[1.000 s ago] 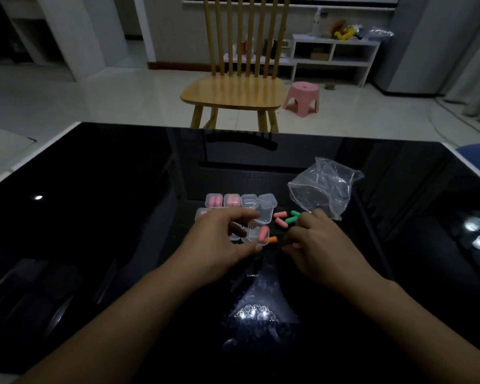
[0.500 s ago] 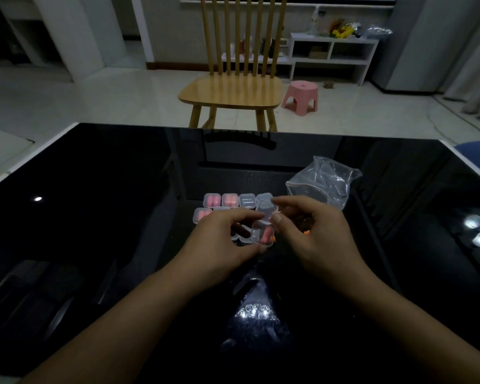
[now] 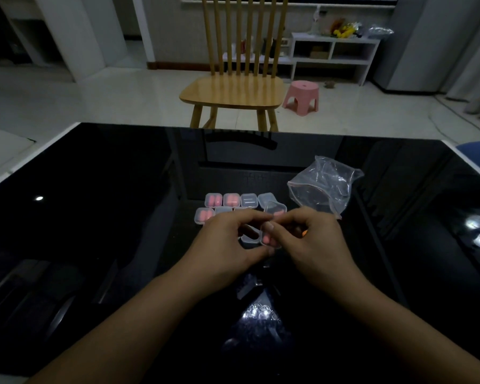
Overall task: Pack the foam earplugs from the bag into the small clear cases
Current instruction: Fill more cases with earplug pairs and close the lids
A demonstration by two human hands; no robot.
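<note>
— Earplugs: where?
— Left of the bag [image 3: 326, 187] sit filled cases [image 3: 213, 200]. Nearer than the bag, left hand [image 3: 227, 245] and right hand [image 3: 311, 248] pinch one case [image 3: 269, 239], seemingly with a pink earplug [image 3: 266, 239] inside.
— Advice?
— Seat the plug fully, then press the lid squarely.

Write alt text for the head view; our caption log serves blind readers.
Both hands, left hand and right hand, hold a small clear case with a pink earplug inside above a black glossy table. Behind lie more clear cases and an empty-looking plastic bag.
</note>
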